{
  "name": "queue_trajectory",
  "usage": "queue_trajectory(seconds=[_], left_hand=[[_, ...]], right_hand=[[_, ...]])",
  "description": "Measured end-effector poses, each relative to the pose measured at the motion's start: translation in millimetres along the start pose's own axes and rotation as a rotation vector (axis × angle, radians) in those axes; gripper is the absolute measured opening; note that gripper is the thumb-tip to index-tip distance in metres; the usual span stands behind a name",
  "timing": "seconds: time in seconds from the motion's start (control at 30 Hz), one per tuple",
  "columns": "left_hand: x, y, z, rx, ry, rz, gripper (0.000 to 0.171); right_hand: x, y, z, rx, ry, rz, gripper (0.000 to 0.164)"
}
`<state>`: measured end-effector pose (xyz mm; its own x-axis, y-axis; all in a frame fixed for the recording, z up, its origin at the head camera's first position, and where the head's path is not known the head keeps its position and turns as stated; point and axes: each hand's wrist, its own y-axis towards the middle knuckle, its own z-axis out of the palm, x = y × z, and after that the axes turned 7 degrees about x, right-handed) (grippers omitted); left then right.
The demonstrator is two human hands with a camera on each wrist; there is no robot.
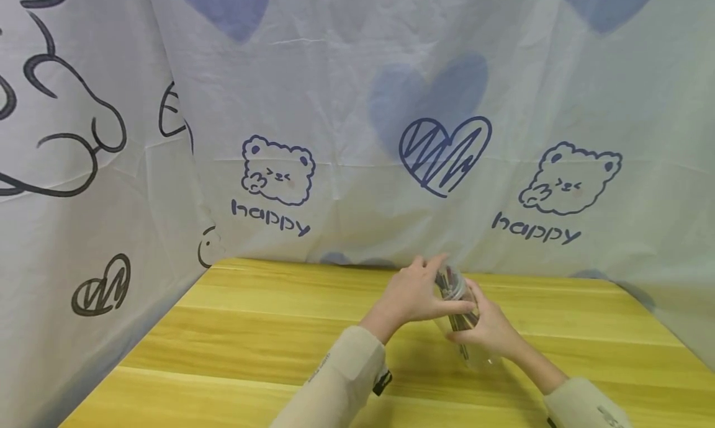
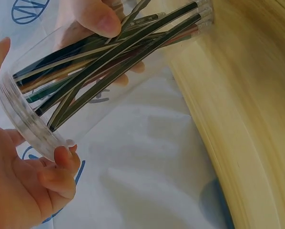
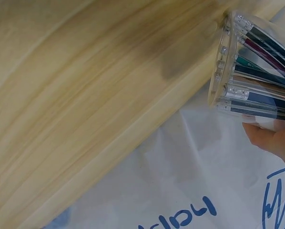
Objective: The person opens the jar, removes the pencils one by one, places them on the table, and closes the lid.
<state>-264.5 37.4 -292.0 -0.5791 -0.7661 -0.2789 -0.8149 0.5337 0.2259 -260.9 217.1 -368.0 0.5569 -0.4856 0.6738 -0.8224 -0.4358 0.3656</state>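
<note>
A clear plastic jar [image 1: 485,357] of pencils is held tilted over the table between both hands. My left hand [image 1: 412,296] spans its round clear lid [image 2: 28,119], thumb on one side and bent fingers on the other. Lower down, my right hand [image 1: 496,330] grips the jar's body with thumb and fingers. Inside, several dark, green and reddish pencils [image 2: 109,67] lean across each other. In the right wrist view, their silver ends [image 3: 237,92] lie against the jar's base, and part of a hand [image 3: 276,143] shows beneath it.
The yellow wood-grain table [image 1: 234,329] spreads under the hands. Behind it hangs a pale cloth [image 1: 346,105] printed with hearts, bears and "happy"; another printed cloth [image 1: 151,223] hangs at the left. A small black piece [image 1: 382,383] shows by the left cuff.
</note>
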Motion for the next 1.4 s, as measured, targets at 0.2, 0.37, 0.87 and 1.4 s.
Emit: queue_trajectory(seconds=[0.2,0.37,0.87,1.4], left_hand=[[-1.7,2.1,0.9,0.003,-0.037,-0.071,0.091],[-3.5,2.2,1.9,-0.013,-0.061,-0.117,0.087],[-4.1,5.2,4.8,-0.031,0.007,-0.017,0.071],[-11.2,5.8,9.6,-0.087,0.243,0.019,0.043]], right_hand=[[0,0,1,0.016,0.003,0.009,0.095],[-1,0,0,0.015,-0.009,0.028,0.095],[4,-1,-1,0.010,0.006,0.055,0.097],[4,-1,5,-0.059,-0.051,0.015,0.089]])
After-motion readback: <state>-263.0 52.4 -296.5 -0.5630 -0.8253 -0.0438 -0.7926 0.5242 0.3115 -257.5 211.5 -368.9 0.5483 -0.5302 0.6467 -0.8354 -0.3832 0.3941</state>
